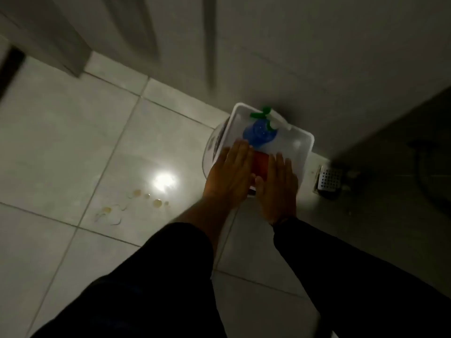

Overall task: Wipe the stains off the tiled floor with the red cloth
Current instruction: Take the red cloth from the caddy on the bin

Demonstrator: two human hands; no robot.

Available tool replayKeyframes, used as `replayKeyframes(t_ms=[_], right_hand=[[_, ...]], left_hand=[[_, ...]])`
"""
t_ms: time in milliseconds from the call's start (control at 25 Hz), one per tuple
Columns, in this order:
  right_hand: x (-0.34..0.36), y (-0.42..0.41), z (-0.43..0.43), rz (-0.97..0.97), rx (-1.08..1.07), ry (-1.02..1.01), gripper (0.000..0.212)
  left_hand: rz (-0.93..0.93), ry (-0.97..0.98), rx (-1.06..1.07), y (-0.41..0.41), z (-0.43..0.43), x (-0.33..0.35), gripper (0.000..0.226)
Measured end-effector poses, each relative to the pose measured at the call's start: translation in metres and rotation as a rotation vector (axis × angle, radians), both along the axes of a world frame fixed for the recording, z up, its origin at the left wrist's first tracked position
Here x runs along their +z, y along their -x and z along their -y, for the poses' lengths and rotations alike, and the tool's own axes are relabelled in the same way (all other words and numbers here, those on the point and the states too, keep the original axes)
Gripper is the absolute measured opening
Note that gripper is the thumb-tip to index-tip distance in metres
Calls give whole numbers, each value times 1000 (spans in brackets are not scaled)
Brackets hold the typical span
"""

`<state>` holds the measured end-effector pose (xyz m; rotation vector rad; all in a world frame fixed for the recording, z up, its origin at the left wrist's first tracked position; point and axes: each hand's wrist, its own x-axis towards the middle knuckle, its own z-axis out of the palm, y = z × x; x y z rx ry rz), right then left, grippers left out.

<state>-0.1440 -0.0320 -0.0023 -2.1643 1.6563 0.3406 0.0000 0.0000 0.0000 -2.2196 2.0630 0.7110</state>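
Red cloth [260, 164] is sitting in the white plastic tub [299, 152] by the wall, right next to the blue spray bottle [259, 134] with the green trigger top, and you've got both hands over it. Your left hand [230, 174] and right hand [278, 189] are flat with the fingers stretched out and spread, not curled around anything, so nothing is gripped yet. The cloth shows in the gap between them. Whether your palms are actually touching it or just hovering above, can't tell from this angle, it's dim and a bit blurry.

So I'd say you're at the very first step, fetching the cloth, and no wiping has started. The stains [136, 203] are a scatter of yellowish spots and faint rings on the tiled floor [61, 147], off to your left, just below the bright light glare and well apart from the tub.

Next move probably needs you to close your fingers on the cloth and lift it clear without knocking the bottle, since they're just beside each other. Then swing over to the left and press down on those spots. They look dried in places, so you might want the spray too, though that's your call

There's a metal floor drain [328, 179] on the right, not in your way
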Motion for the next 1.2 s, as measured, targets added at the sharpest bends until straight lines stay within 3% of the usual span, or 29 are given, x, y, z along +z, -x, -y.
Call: replayKeyframes(t_ms=[160, 280, 480, 560, 680, 800, 960, 1120, 1200], right_hand=[[-72, 8, 40, 66, -326, -229, 71], [-104, -1, 63, 224, -622, -356, 75], [-106, 1, 82, 515, -894, -435, 47], [-92, -1, 73, 658, -986, -380, 39], [-57, -6, 49, 821, -1048, -186, 52], [-11, -11, 8, 828, -774, -79, 63], [17, -48, -65, 691, 60, -69, 51], [1, -102, -121, 743, 346, -739, 71], [-18, -140, -146, 664, 493, -884, 90]], left_hand=[[-93, -188, 310, 34, 41, -68, 74], [-85, -227, 504, 50, 64, -103, 53], [-357, -285, 844, 50, 89, -101, 48], [-458, -255, 897, 44, 88, -86, 47], [-711, -179, 951, 32, 64, -48, 39], [-1024, -196, 1046, 0, 7, 0, 52], [-1261, -167, 1325, -53, -89, 33, 48], [-1378, -206, 1681, -111, -178, 27, 43], [-1520, -231, 1781, -138, -219, 7, 36]])
